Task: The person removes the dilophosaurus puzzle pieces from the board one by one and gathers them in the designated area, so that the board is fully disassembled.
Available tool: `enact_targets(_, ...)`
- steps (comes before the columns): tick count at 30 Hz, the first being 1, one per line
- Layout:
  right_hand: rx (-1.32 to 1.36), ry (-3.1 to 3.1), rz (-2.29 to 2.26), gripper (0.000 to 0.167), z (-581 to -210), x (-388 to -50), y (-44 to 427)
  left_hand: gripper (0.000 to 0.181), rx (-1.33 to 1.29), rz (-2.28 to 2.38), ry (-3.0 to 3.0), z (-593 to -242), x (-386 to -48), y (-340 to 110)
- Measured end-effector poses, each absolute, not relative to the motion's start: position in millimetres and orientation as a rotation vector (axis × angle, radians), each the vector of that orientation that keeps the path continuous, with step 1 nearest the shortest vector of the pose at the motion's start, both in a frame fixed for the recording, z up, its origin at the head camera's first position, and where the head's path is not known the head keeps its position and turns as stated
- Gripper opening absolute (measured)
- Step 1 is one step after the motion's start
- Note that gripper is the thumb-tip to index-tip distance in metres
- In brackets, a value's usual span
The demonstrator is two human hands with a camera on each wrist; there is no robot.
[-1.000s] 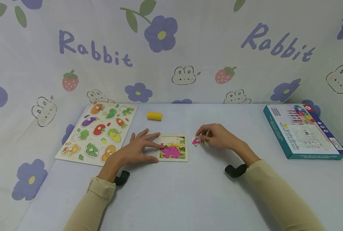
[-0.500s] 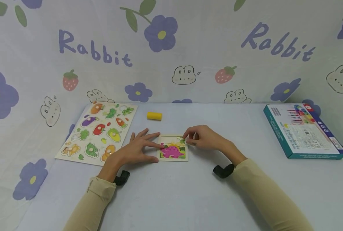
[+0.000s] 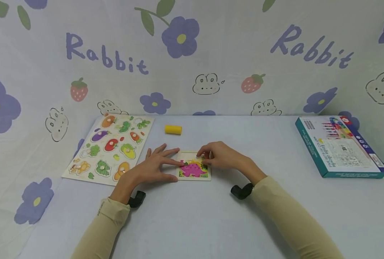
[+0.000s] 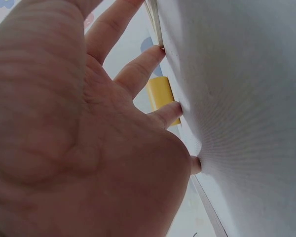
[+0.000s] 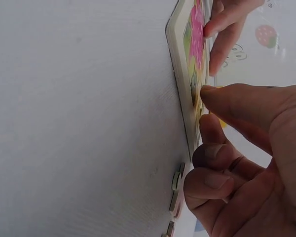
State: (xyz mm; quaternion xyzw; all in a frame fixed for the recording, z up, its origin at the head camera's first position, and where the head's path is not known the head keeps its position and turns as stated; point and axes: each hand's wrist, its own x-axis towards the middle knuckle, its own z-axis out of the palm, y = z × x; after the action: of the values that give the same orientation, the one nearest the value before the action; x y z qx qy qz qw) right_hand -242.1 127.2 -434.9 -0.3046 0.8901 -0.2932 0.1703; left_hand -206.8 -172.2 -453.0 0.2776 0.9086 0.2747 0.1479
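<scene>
A small framed dinosaur puzzle [image 3: 193, 170] lies flat on the table, also seen edge-on in the right wrist view [image 5: 180, 54]. With its fingers spread, the left hand [image 3: 151, 168] touches the frame's left side. In the left wrist view, the left hand's [image 4: 98, 128] fingertips press on the white surface. The right hand [image 3: 222, 156] is over the puzzle's upper right part; thumb and index finger pinch a small piece there, mostly hidden by them. Loose pieces [image 5: 175, 197] lie beside the frame, under the right hand [image 5: 246, 148], whose other fingers are curled.
On the left lies a board of vegetable pictures [image 3: 115, 147]. A yellow cylinder [image 3: 173, 130] is behind the puzzle, also in the left wrist view [image 4: 160, 94]. A teal-edged box [image 3: 341, 147] lies at the right, and a patterned cloth [image 3: 231, 54] hangs behind.
The right hand has moved left from the loose pieces at the right, past the frame's right edge, to over the puzzle's upper right. The left hand has stayed in place.
</scene>
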Motion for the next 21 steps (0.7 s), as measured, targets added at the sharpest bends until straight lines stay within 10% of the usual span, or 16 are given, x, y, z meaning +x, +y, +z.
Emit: enact_targets(21, -0.788, 2.522, -0.744, 0.026, -429.9, -243.1, 123.6, 0.055, 0.808, 0.795, 2.614, -456.4, -208.6, -173.1)
